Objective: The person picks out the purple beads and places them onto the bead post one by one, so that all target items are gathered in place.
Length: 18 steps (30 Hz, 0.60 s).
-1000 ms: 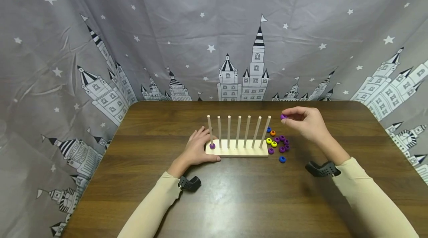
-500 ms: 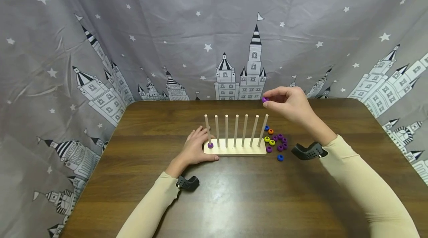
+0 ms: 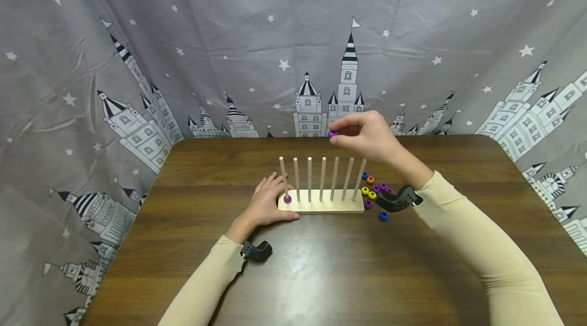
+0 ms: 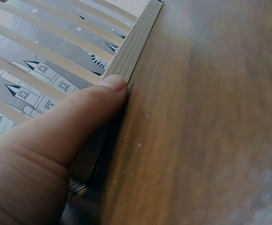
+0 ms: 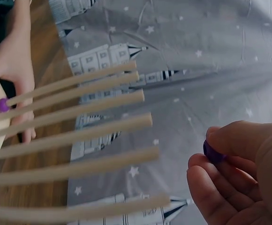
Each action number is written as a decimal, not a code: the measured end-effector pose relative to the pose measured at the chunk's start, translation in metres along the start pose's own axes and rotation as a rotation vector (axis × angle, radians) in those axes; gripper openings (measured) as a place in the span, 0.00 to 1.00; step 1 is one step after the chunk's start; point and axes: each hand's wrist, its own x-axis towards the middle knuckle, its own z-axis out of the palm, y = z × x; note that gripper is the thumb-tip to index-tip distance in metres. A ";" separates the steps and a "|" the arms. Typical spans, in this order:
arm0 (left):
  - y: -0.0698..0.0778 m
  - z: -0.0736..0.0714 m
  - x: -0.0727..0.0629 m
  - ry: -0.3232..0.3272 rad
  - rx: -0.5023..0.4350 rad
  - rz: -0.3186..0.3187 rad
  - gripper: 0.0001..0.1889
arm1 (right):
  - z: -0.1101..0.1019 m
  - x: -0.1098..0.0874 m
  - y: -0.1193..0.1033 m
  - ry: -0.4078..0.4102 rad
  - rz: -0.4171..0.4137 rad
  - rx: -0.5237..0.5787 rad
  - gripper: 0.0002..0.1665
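Observation:
A pale wooden peg stand [image 3: 325, 207] with a row of several upright pegs stands on the table. My left hand [image 3: 267, 204] grips its left end, the thumb [image 4: 96, 103] along the front edge and the fingers behind. One purple bead [image 3: 287, 199] sits at the bottom of the leftmost peg. Above and behind the pegs, my right hand [image 3: 369, 136] pinches another purple bead [image 5: 213, 152] between thumb and fingertips. That bead is apart from the peg tops, as the right wrist view also shows.
Right of the stand lie loose beads: several purple ones [image 3: 383, 187], two yellow [image 3: 372, 195], an orange one [image 3: 370, 180] and two blue [image 3: 383, 216]. The right wrist and its black strap [image 3: 398, 198] partly cover them. A grey castle-print curtain [image 3: 257, 61] hangs behind the table [image 3: 293, 265].
My right hand has moved left and up with the purple bead, from beside the loose beads to over the pegs. The left hand stays at the stand's end.

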 end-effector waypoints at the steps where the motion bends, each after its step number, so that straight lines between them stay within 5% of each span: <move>1: 0.000 0.000 0.000 0.001 0.001 0.000 0.39 | 0.002 0.002 -0.003 -0.003 -0.008 -0.001 0.13; 18: -0.004 0.003 0.002 0.015 -0.001 0.012 0.38 | 0.055 0.027 -0.030 -0.144 -0.094 0.047 0.15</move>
